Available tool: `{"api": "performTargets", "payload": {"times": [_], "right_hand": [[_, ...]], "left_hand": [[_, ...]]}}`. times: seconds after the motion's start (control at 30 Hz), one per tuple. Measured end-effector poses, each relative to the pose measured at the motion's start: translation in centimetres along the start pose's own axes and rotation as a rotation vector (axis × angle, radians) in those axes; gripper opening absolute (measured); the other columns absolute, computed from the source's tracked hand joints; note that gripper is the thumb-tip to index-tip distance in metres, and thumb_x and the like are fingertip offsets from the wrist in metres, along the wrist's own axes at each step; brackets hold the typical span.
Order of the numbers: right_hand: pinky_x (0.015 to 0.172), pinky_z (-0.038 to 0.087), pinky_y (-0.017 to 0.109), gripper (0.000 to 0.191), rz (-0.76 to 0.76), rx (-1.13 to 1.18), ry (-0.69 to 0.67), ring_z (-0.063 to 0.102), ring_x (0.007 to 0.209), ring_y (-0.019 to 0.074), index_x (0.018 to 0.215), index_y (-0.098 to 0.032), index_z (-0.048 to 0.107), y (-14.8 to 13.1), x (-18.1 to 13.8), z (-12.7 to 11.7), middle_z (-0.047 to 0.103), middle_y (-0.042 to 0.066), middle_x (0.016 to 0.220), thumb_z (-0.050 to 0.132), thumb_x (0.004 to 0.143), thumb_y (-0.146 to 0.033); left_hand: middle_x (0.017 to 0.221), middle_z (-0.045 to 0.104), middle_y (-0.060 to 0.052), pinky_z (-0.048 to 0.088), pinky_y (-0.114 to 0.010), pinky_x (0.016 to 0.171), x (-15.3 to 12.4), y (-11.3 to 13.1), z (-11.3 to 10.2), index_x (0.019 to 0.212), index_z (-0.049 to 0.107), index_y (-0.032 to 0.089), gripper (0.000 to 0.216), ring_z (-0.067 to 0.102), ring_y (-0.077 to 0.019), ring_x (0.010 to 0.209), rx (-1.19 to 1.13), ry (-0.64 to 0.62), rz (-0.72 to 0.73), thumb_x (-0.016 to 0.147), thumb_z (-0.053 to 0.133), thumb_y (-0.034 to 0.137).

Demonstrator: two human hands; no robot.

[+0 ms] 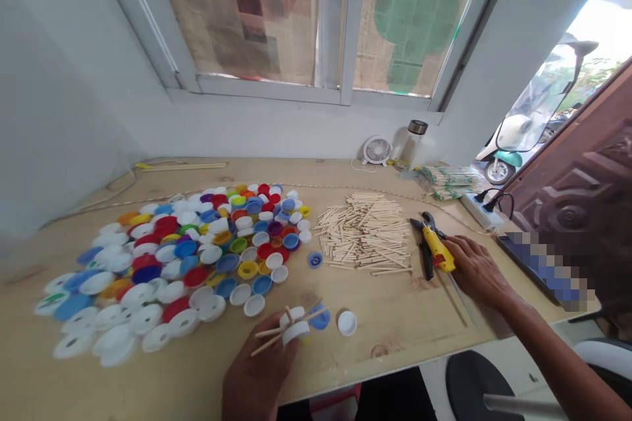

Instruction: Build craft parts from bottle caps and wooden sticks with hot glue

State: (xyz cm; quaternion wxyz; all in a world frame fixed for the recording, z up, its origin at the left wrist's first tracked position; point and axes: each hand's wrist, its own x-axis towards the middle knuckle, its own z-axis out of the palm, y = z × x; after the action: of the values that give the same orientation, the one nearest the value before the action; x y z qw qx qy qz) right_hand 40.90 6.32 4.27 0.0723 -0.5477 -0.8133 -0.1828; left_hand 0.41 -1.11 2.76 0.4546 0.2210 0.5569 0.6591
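My left hand (259, 368) is closed around a small assembly of white bottle caps (296, 331) with thin wooden sticks (269, 333) poking out. Beside its fingertips is a blue cap (320, 318), and a white cap (347, 322) lies a little to the right. At the right, my right hand (476, 270) has its fingers curled at a yellow glue gun (437, 250); part of the grip is hidden by the hand. A black-handled tool (426, 260), perhaps pliers, lies against the gun. A long translucent stick (457, 306) lies below the gun.
Many coloured bottle caps (185, 249) spread over the left of the wooden table. A heap of short wooden sticks (368, 230) lies mid-table. Behind stand a small white fan (376, 150) and a bottle (411, 148). A power strip (481, 212) and a dark-edged device (538, 270) sit right.
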Motion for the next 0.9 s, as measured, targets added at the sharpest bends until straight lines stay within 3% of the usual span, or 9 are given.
{"api": "performTargets", "payload": {"times": [0.1,0.2,0.3,0.43,0.57,0.77,0.9], "right_hand": [[0.091,0.043,0.048,0.041,0.003,0.004,0.018,0.05,0.117,0.0328,0.124,-0.018,0.053,-0.3,-0.4,-1.4,0.057,0.015,0.127,0.052,0.086,-0.032],[0.093,0.043,0.049,0.039,0.036,0.096,0.097,0.054,0.114,0.0311,0.125,-0.021,0.053,-2.7,-0.2,-3.1,0.058,0.013,0.125,0.05,0.088,-0.032],[0.09,0.047,0.044,0.034,0.091,0.276,0.144,0.059,0.107,0.0274,0.121,-0.021,0.055,-7.8,0.4,-4.5,0.064,0.012,0.115,0.048,0.088,-0.023],[0.083,0.051,0.038,0.032,-0.045,0.593,-0.044,0.062,0.099,0.0232,0.118,-0.022,0.057,-15.5,1.9,-5.8,0.064,0.009,0.111,0.053,0.086,-0.021],[0.084,0.05,0.038,0.035,-0.077,0.691,-0.109,0.059,0.096,0.0231,0.117,-0.02,0.055,-20.1,3.5,-6.2,0.064,0.008,0.106,0.061,0.083,-0.023],[0.076,0.046,0.039,0.02,-0.073,0.626,-0.151,0.056,0.087,0.0243,0.102,-0.02,0.06,-21.9,4.4,-4.8,0.063,0.007,0.094,0.062,0.082,-0.023],[0.08,0.045,0.035,0.013,-0.014,0.785,-0.166,0.056,0.091,0.0219,0.098,-0.021,0.059,-21.0,4.5,-4.6,0.062,0.005,0.095,0.058,0.085,-0.019]], "left_hand": [[0.086,0.077,-0.002,0.057,-0.025,0.07,-0.1,0.2,0.3,0.087,0.072,0.02,0.051,0.07,-0.0198,0.077,-0.02,-0.01,-0.01,0.043,0.088,0.042],[0.08,0.077,0.0,0.056,-0.022,0.068,-0.4,0.7,0.5,0.083,0.073,0.021,0.046,0.069,-0.0167,0.073,-0.063,-0.004,-0.023,0.043,0.089,0.037],[0.081,0.077,0.001,0.056,-0.02,0.071,-0.6,1.1,0.6,0.083,0.074,0.021,0.044,0.069,-0.015,0.075,-0.11,-0.023,-0.043,0.044,0.089,0.035],[0.087,0.077,0.0,0.054,-0.019,0.074,-0.3,1.0,0.0,0.086,0.073,0.021,0.045,0.069,-0.0154,0.081,-0.103,-0.06,-0.106,0.046,0.089,0.033],[0.085,0.078,-0.002,0.056,-0.021,0.072,0.3,0.7,-0.9,0.09,0.072,0.021,0.048,0.071,-0.0181,0.081,-0.035,-0.124,-0.148,0.047,0.089,0.035],[0.094,0.077,-0.005,0.055,-0.024,0.078,0.4,0.9,-1.2,0.09,0.072,0.019,0.046,0.07,-0.0225,0.09,0.114,-0.176,-0.084,0.053,0.085,0.041],[0.093,0.077,-0.005,0.055,-0.024,0.074,0.6,0.9,-1.4,0.088,0.072,0.019,0.04,0.07,-0.0231,0.088,0.171,-0.24,-0.062,0.056,0.083,0.041]]}}
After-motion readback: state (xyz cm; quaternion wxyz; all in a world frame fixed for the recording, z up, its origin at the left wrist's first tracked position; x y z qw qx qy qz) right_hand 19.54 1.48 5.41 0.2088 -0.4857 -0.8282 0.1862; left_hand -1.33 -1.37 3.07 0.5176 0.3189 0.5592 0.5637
